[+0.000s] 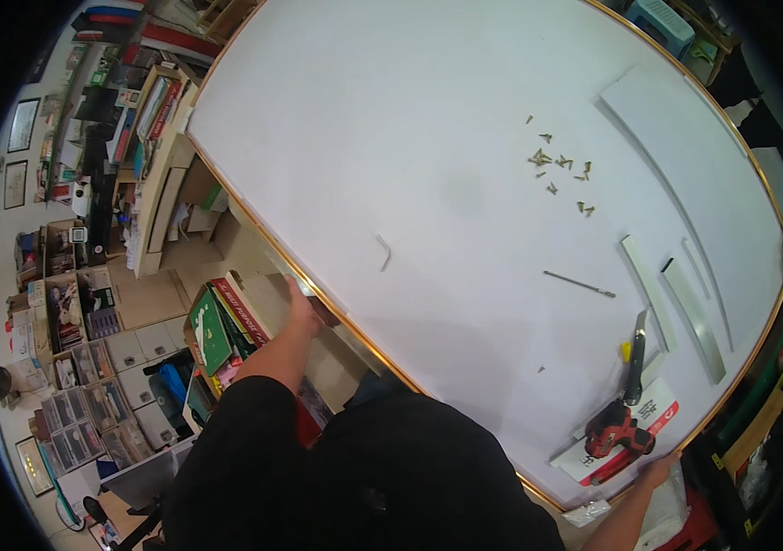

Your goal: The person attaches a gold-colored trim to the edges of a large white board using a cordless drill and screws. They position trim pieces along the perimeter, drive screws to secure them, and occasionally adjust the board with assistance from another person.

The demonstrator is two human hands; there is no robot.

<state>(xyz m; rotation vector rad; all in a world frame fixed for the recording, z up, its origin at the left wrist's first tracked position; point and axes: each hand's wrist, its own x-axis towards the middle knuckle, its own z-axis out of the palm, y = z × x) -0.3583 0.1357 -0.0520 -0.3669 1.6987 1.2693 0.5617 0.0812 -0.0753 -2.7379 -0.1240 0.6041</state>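
Observation:
A large white panel (pixel 465 55) with a gold-coloured edge trim lies flat in front of me. My left hand (pixel 304 310) grips its near left edge, its fingers partly hidden by the rim. At the near right corner my right hand (pixel 656 474) holds the trim, with some fingers out of sight. Close to the right hand, a red and black power tool (pixel 614 430) rests on a white and red printed card (pixel 586 462). A utility knife (pixel 636 367) lies just beyond. Farther in are a long thin metal bit (pixel 580 284), a hex key (pixel 384 253) and several brass-coloured screws (pixel 540 158).
Flat metal strips (pixel 695 320) and a long curved white strip (pixel 676 188) lie along the panel's right side. Shelves with books (pixel 157 115) and boxes of books (pixel 226 321) stand to the left. A blue-grey plastic stool (pixel 660 26) is at the far right.

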